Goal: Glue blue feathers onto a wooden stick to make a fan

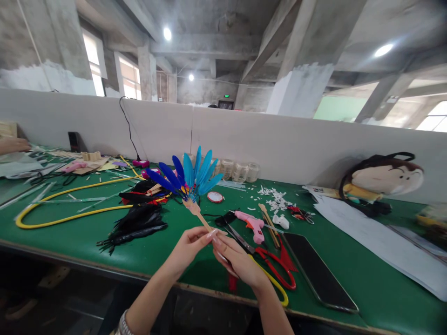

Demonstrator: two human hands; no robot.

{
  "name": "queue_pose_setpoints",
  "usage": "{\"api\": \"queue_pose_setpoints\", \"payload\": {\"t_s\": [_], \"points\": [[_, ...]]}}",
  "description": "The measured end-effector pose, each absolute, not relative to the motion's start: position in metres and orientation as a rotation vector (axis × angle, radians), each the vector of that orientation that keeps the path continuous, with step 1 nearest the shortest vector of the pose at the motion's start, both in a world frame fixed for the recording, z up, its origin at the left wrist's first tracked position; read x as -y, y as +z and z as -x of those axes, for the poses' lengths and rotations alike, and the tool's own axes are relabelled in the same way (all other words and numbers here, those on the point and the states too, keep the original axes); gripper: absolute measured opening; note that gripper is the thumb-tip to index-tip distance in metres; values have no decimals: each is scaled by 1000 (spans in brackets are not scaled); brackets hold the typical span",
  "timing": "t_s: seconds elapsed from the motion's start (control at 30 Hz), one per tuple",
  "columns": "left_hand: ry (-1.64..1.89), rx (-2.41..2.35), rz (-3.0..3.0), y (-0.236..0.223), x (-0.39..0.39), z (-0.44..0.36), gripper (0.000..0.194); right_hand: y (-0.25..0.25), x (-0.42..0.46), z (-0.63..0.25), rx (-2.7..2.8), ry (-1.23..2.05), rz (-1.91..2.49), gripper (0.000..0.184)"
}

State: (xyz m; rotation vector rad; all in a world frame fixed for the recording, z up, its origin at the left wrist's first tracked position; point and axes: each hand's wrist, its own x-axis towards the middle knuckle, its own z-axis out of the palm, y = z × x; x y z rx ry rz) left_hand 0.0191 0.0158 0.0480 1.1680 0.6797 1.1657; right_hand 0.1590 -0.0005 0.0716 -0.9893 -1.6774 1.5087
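Observation:
Blue feathers [199, 174], dark on the left and turquoise on the right, fan out from the head of a wooden fork [192, 205]. Its handle slants down to my two hands, above the table's front edge. My left hand [190, 246] pinches the handle between thumb and fingers. Against it, my right hand [237, 256] closes around the lower end, which its fingers mostly hide. Just right of my hands lie red-handled scissors [268, 265] and a pink glue gun [252, 224]. Black feathers [138, 223] are piled to the left.
A black phone [317, 272] lies at the right, near white paper [380, 242] and a character-faced bag [380, 179]. Paper scraps [274, 197] and clear jars [239, 171] are farther back. A yellow tube [70, 188] loops across the left. Another person's hand [14, 145] shows far left.

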Motion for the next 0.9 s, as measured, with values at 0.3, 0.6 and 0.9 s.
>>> {"api": "queue_pose_setpoints", "payload": {"t_s": [0.3,0.6,0.9], "points": [[1317,-679,-821,22,-21,-13,28,71,-9,-167,1930,986,1190,37],[1060,-669,-1074,15,-10,-8,41,80,-14,-203,1665,415,1524,33],[974,-712,-1123,18,-10,-5,38,88,-42,-242,1689,187,2228,38]]}}
